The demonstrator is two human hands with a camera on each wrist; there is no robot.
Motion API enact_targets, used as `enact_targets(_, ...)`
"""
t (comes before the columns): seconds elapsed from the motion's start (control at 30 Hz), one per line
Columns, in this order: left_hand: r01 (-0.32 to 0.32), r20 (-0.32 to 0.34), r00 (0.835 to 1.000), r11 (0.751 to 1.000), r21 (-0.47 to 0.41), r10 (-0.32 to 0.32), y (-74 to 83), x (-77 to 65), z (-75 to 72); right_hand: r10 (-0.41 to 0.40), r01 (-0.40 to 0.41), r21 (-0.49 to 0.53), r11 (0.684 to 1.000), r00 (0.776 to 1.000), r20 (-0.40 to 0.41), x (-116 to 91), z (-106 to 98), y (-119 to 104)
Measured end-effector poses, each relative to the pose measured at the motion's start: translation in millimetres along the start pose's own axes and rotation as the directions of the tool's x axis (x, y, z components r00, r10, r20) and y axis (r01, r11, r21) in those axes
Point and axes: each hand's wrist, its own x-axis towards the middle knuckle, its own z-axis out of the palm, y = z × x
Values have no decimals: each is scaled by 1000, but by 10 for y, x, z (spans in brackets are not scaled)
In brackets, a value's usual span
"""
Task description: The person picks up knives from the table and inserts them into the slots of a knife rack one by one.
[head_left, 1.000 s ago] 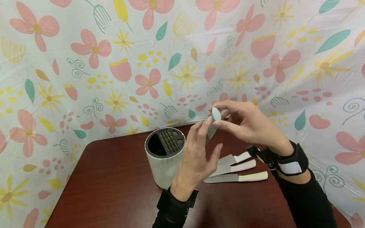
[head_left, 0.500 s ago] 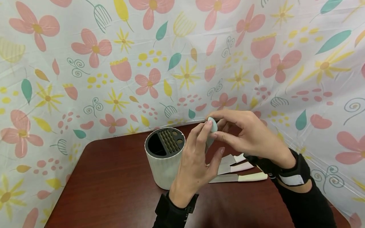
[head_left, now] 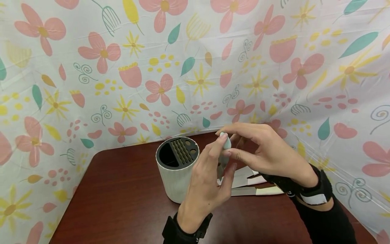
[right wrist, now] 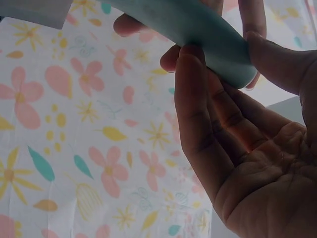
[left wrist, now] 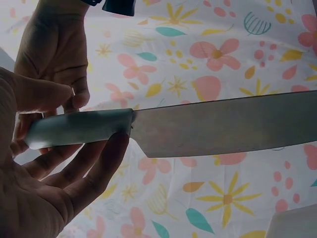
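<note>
A kitchen knife with a pale blue-green handle (head_left: 226, 143) and a broad metal blade (left wrist: 223, 124) is held up between both hands, right of the knife block (head_left: 176, 179). My right hand (head_left: 265, 149) pinches the handle near its butt end with thumb and fingers. The fingers of my left hand (head_left: 207, 183) touch the handle's other side, close to where the blade begins in the left wrist view; its thumb stands apart from the handle. In the head view the hands hide most of the blade. The block is white and round, with a dark slotted top.
Several knives with white handles lie on the brown table (head_left: 122, 196) behind and below the hands, among them a cream-handled knife (head_left: 269, 191). A flowered curtain (head_left: 170, 44) hangs behind the table and along its right side.
Both hands and the knife have come down a little, the handle also drifting slightly left. My right forearm now covers more of the white handles. The block and the lying knives stay put.
</note>
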Motion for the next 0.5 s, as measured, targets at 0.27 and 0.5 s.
enact_targets(0.27, -10, -9, 1000, 1000, -3, 10, 60, 29, -91, 18, -19, 31, 999, 1000, 19, 17, -23, -48)
enact_targets(0.5, -5, -26, 1000, 1000, -18, 5, 103, 61, -167, -64, 61, 188, 980, 998, 9, 75, -10, -27)
